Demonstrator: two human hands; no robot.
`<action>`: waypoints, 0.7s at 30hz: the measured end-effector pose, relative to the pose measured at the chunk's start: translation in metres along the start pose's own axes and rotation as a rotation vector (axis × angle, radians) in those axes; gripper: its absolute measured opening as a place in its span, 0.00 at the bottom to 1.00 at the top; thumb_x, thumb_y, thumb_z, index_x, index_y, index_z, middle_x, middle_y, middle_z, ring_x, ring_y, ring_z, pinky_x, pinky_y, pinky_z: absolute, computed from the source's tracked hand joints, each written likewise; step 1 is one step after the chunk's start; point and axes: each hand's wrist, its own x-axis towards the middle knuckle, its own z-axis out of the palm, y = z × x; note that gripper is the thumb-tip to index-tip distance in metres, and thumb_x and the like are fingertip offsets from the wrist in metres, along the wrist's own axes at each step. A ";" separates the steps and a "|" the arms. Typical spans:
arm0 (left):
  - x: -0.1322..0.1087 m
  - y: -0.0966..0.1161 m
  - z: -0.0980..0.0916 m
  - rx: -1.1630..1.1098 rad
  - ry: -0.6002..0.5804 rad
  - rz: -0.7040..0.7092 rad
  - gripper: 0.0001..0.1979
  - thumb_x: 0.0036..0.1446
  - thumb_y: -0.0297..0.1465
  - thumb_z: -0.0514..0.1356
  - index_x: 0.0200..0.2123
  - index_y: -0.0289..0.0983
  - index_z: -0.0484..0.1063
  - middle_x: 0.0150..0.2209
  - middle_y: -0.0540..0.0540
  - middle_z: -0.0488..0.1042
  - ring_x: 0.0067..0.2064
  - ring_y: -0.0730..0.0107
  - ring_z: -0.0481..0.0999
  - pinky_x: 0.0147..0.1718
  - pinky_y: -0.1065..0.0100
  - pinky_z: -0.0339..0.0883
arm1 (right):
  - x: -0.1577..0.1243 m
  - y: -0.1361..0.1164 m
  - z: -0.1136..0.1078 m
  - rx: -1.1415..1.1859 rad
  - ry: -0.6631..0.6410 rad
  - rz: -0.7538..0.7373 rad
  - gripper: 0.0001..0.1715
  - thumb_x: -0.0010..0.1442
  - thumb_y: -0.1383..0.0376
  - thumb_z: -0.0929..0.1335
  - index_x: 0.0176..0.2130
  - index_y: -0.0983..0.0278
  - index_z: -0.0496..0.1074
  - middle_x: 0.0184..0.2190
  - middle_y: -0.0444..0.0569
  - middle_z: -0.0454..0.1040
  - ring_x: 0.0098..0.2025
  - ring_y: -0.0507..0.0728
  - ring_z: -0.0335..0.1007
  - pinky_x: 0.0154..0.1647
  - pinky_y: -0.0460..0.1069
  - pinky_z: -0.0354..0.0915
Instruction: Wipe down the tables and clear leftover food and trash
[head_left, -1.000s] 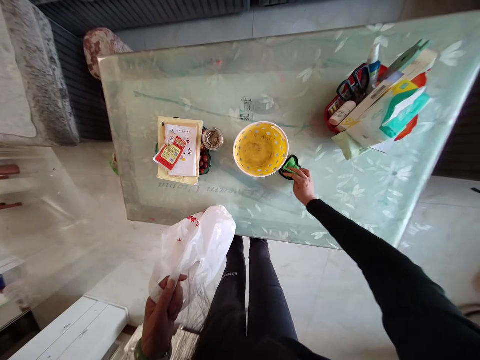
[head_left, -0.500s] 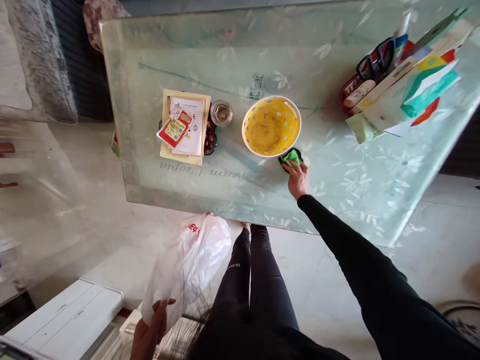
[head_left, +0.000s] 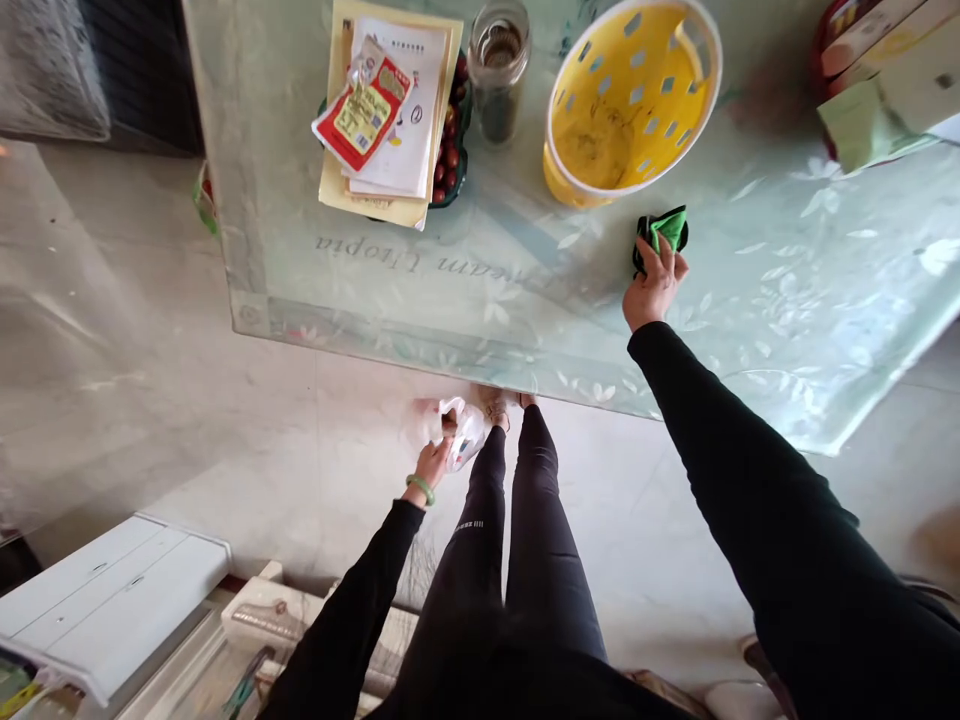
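My right hand (head_left: 654, 285) rests on the glass table (head_left: 420, 300), its fingers pressed on a small green and black cloth (head_left: 661, 232) just below a yellow perforated basket (head_left: 628, 97). Down near the floor beside my legs, my left hand (head_left: 433, 462) is closed on a crumpled white plastic bag (head_left: 459, 434), below the table's near edge. A green bangle circles that wrist.
On the table's left stands a stack of papers with a red packet (head_left: 390, 110) over a dish of red fruit (head_left: 448, 160), beside a glass jar (head_left: 497, 65). Boxes (head_left: 877, 100) crowd the far right. White furniture (head_left: 105, 600) stands at the lower left on the floor.
The view has moved closer to the table. My left hand has dropped with the bag from waist height toward the floor. My right hand stays on the green cloth.
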 end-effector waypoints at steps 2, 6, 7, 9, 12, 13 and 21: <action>0.022 -0.008 0.014 -0.045 -0.048 -0.041 0.05 0.58 0.35 0.68 0.32 0.42 0.77 0.20 0.50 0.71 0.29 0.61 0.79 0.30 0.69 0.68 | -0.010 -0.012 0.001 -0.019 -0.011 0.002 0.41 0.61 0.77 0.57 0.67 0.63 0.73 0.73 0.57 0.64 0.70 0.67 0.54 0.73 0.70 0.52; 0.058 -0.018 0.039 -0.086 -0.110 -0.061 0.03 0.61 0.31 0.66 0.33 0.40 0.78 0.25 0.47 0.76 0.32 0.64 0.80 0.34 0.70 0.71 | -0.013 -0.023 -0.006 -0.023 -0.025 0.026 0.46 0.55 0.81 0.57 0.67 0.66 0.74 0.74 0.59 0.63 0.66 0.66 0.53 0.71 0.67 0.52; 0.066 -0.018 0.045 -0.093 -0.130 -0.063 0.04 0.62 0.30 0.65 0.33 0.39 0.79 0.26 0.45 0.78 0.32 0.64 0.81 0.34 0.70 0.71 | -0.014 -0.024 -0.007 -0.025 -0.033 0.029 0.47 0.54 0.81 0.57 0.67 0.67 0.74 0.74 0.58 0.63 0.66 0.66 0.52 0.71 0.67 0.52; 0.077 -0.016 0.056 -0.108 -0.164 -0.061 0.06 0.64 0.30 0.64 0.34 0.38 0.81 0.30 0.42 0.81 0.32 0.65 0.81 0.33 0.70 0.71 | -0.017 -0.027 -0.007 -0.037 -0.050 0.029 0.48 0.52 0.81 0.57 0.68 0.68 0.73 0.74 0.58 0.62 0.65 0.65 0.52 0.72 0.66 0.52; 0.085 -0.009 0.065 -0.134 -0.189 -0.040 0.05 0.64 0.31 0.65 0.40 0.37 0.82 0.37 0.41 0.84 0.30 0.67 0.81 0.30 0.71 0.70 | -0.030 -0.032 -0.001 -0.057 -0.074 -0.008 0.47 0.53 0.80 0.58 0.67 0.67 0.74 0.74 0.57 0.64 0.65 0.65 0.53 0.73 0.65 0.53; 0.085 -0.006 0.066 -0.141 -0.190 -0.028 0.06 0.64 0.31 0.65 0.41 0.38 0.82 0.38 0.42 0.84 0.28 0.69 0.80 0.29 0.71 0.69 | -0.037 -0.035 0.003 -0.059 -0.082 -0.029 0.45 0.54 0.79 0.58 0.67 0.66 0.75 0.73 0.55 0.64 0.65 0.66 0.54 0.73 0.65 0.53; 0.079 0.015 0.075 -0.438 -0.107 0.023 0.14 0.64 0.34 0.70 0.32 0.39 0.67 0.18 0.56 0.67 0.18 0.80 0.59 0.21 0.73 0.49 | -0.135 -0.078 0.034 0.090 -0.215 -0.132 0.33 0.68 0.72 0.57 0.59 0.55 0.82 0.64 0.49 0.76 0.63 0.66 0.65 0.71 0.68 0.62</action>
